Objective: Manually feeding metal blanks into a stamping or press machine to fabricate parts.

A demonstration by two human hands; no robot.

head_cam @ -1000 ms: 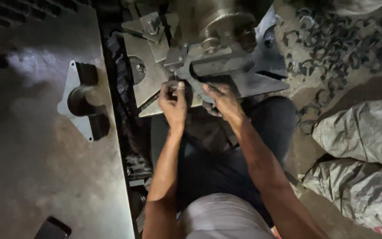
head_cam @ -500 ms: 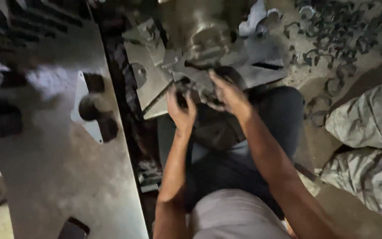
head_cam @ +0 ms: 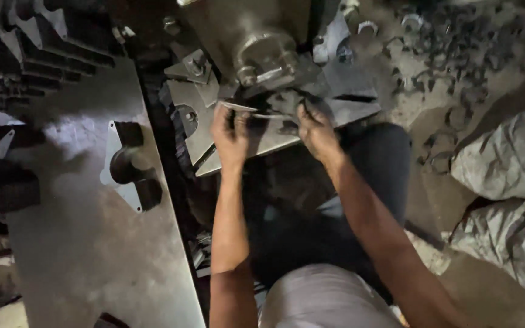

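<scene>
Plainly risky; left hand [head_cam: 231, 135] and right hand [head_cam: 315, 129] each pinching an end of a thin metal strip [head_cam: 256, 111] directly beneath the press ram [head_cam: 267, 56], over the die plate [head_cam: 262, 141]; fingers likely crushed if triggered; strip liable to slip.

A grey metal table [head_cam: 86, 255] fills the left side, with a flat metal bracket [head_cam: 130, 167] lying on it (a dark cylinder sits on the bracket). A slanted steel plate [head_cam: 262, 136] under the press carries a thin metal strip [head_cam: 256, 111]. The dirt floor [head_cam: 420, 91] at right holds scattered metal rings [head_cam: 457, 45] and grey sacks [head_cam: 508, 158].
</scene>
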